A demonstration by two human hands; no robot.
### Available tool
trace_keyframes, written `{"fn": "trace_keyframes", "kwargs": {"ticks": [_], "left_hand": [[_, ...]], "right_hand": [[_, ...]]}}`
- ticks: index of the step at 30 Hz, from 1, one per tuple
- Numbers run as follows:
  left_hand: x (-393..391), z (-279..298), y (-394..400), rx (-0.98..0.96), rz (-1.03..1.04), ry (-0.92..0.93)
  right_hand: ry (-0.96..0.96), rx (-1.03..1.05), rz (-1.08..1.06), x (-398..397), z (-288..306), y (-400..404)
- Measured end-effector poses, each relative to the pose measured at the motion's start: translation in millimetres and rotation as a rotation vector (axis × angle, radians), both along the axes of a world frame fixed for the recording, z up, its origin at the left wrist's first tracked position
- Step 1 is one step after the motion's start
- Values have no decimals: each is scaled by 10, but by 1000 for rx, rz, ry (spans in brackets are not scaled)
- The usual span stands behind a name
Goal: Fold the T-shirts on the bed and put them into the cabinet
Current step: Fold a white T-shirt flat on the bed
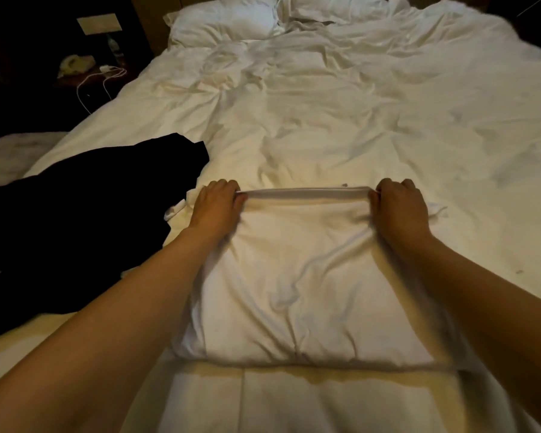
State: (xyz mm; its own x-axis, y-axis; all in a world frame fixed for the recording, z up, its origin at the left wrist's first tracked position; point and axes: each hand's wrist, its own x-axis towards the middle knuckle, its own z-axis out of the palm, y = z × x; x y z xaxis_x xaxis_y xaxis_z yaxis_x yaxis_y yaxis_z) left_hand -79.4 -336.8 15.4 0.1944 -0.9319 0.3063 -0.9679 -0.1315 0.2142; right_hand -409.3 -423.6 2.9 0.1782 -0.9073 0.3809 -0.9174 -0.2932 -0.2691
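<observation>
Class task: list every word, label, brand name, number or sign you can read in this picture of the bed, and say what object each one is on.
None can be read.
White T-shirt, gripped by the left hand and right hand: no print visible.
Black garment: too dark to show any print.
Bottle on the bedside table: label too small and blurred.
Pale wall panel: no legible marking.

A wide stretch of rumpled white duvet (372, 114) is lying open across the middle and right of the frame, offering free passage. At lower centre, the white T-shirt (294, 282) and both forearms are taking up the near edge. A black garment (75, 232) is spreading over the left side, just beside the left hand (214, 206). Pillows (228, 20) are filling the top, and a cluttered nightstand (85, 73) with trailing white cable (89, 85) is crowding the upper left.
</observation>
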Motion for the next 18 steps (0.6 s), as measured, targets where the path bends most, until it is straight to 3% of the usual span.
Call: {"fn": "trace_keyframes", "kwargs": {"ticks": [4,8,15,18], "left_hand": [[-49,-83,-66,98,47,45],[-229,-113,148,76,-3,166],[-575,-286,1029,-32,-115,-18],[-748,-280,1539,-45,-156,5]], "right_hand": [[-8,55,0,57,-39,18],[8,-52,33,103,-71,307],[-133,-22,150,-22,-173,1289],[-198,-34,229,-120,-227,1784]]}}
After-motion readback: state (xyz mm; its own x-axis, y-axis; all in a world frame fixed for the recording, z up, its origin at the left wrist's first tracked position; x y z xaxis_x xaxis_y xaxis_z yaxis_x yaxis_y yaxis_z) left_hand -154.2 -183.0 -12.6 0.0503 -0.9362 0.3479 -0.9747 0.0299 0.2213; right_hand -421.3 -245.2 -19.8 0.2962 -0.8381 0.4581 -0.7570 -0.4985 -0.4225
